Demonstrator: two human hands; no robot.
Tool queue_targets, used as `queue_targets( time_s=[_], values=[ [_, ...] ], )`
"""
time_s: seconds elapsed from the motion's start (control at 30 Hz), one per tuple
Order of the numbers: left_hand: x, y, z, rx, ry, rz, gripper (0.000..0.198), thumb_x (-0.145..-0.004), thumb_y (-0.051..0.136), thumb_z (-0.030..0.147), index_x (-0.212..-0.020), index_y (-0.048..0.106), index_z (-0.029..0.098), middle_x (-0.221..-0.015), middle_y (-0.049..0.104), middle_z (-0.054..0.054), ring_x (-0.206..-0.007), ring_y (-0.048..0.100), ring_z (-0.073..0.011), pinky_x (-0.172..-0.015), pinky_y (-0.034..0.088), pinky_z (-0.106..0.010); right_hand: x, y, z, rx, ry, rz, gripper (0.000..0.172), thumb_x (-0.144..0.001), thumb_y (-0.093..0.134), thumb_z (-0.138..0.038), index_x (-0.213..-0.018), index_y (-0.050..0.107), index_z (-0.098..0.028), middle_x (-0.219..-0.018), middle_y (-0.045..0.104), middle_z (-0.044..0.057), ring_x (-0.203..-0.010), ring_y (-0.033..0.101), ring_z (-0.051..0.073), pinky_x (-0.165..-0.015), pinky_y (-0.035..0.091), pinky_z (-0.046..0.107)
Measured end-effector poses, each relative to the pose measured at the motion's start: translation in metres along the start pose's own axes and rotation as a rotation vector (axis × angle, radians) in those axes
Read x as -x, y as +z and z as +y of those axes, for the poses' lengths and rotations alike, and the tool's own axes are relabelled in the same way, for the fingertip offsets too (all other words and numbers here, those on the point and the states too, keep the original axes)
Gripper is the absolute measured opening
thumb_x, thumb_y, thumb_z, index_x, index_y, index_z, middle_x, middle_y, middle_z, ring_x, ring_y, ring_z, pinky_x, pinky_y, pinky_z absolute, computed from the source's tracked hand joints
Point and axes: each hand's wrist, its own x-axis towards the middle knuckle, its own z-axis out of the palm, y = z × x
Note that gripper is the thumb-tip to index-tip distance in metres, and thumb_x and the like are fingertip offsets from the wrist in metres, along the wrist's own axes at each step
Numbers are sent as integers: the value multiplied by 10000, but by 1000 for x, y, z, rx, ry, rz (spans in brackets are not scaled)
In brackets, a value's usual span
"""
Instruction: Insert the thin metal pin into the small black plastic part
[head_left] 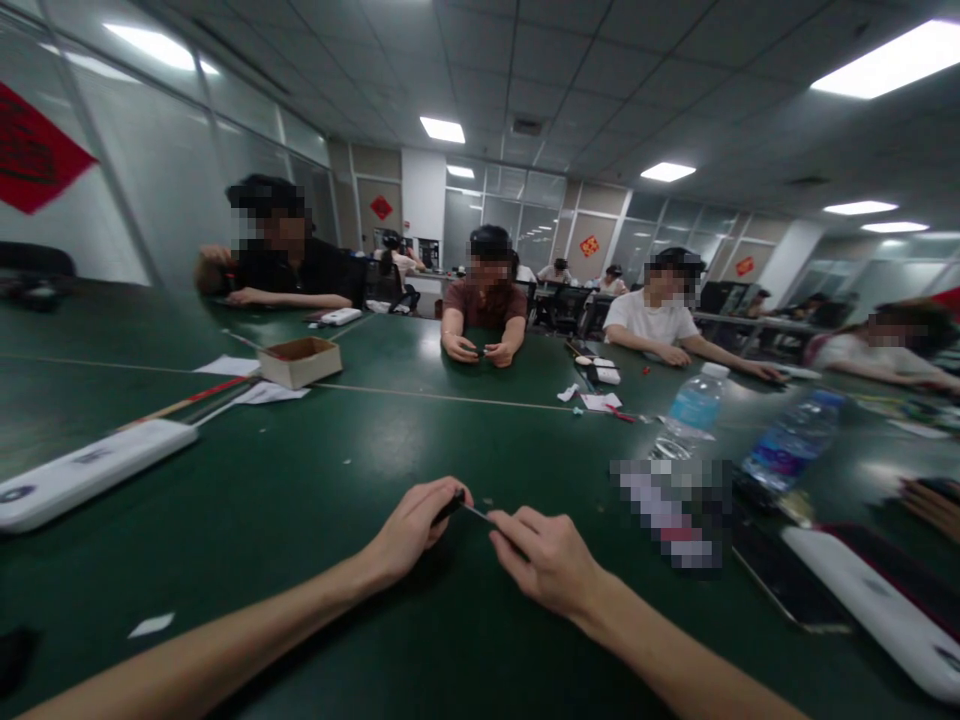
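Just above the green table (pixel 315 590), my two hands meet near the middle of the view. My left hand (pixel 412 525) is closed around a small black object (pixel 450 507). From that object a thin pale rod or strip (pixel 475 512) runs across to my right hand (pixel 551 560). The thumb and fingers of my right hand pinch at its far end. What exactly the piece is I cannot make out, and my fingers cover part of it.
Left lie a long white device (pixel 97 470), an open cardboard box (pixel 300 362) and papers. To the right stand two plastic bottles (pixel 694 405) (pixel 795 435), beside a dark phone-like slab (pixel 784 565) and another white device (pixel 874 605). Several people sit around the table.
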Motion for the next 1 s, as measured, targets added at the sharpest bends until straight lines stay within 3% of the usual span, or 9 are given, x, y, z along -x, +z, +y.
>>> queue_targets(
  time_s=[0.7,1.0],
  values=[
    [-2,-17,-8,80,-59,-255,404,-912,341,400,-802,617,127,-457,258,70,-391,183,-72,-394,116,-218,2,1,7,-34,-86,-4,277,-931,419,-274,-1160,564,-218,-825,604,32,-637,537,121,-532,380,233],
    [-7,-10,-13,144,-27,-143,420,-922,297,467,-948,577,154,-527,289,72,-438,202,-79,-400,168,-190,-2,8,2,-24,35,65,266,-943,402,-252,-1162,550,-218,-849,593,44,-696,572,138,-620,436,238]
  ],
)
